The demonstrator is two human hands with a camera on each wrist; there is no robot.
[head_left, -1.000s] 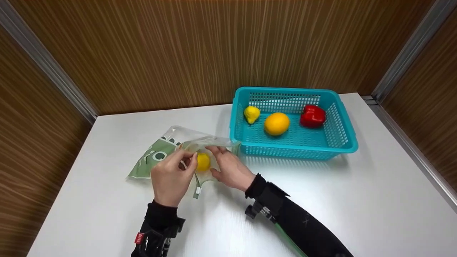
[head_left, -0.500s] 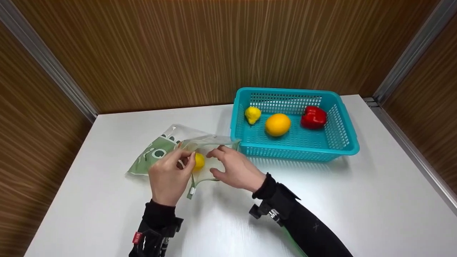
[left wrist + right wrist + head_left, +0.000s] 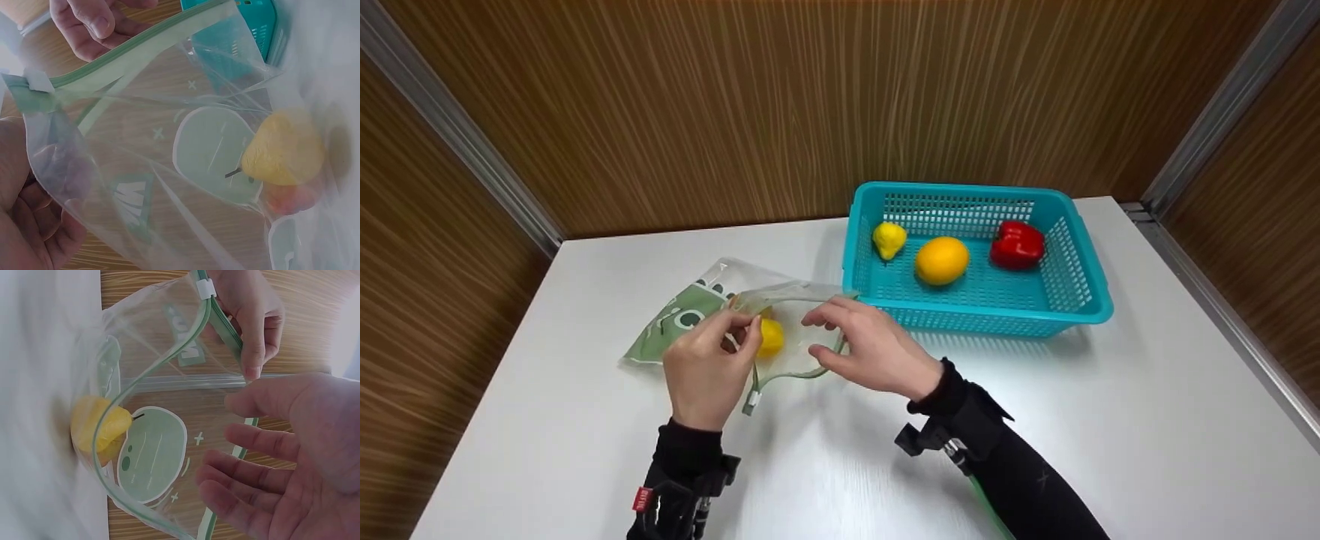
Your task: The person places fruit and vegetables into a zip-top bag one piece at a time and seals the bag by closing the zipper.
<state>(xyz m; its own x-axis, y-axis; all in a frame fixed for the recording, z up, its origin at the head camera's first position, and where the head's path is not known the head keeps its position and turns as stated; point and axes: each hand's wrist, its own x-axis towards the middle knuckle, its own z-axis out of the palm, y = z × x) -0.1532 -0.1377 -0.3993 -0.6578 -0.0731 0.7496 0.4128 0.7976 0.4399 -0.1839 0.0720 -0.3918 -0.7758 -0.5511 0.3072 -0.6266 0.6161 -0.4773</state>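
Note:
A clear zip bag (image 3: 684, 321) with a green cartoon print lies on the table, its zip mouth spread wide. My left hand (image 3: 709, 371) pinches the bag's rim between thumb and fingers. Inside the bag rests a yellow pear (image 3: 104, 427) with a dark stem, partly behind my left fingers in the head view. Something reddish (image 3: 292, 197) shows beneath the pear (image 3: 284, 149) in the left wrist view. My right hand (image 3: 877, 349) is at the bag's right side by the mouth, fingers parted and holding nothing.
A turquoise basket (image 3: 979, 307) stands to the right, near the back of the white table (image 3: 1117, 405). It holds a small yellow pear (image 3: 889, 240), an orange-yellow round fruit (image 3: 942, 261) and a red bell pepper (image 3: 1017, 245). Wood-grain panels (image 3: 720, 112) enclose the table.
My right hand has drawn back to the right, away from the pear in the bag. My left hand has shifted slightly left with the bag's rim, and the mouth looks wider.

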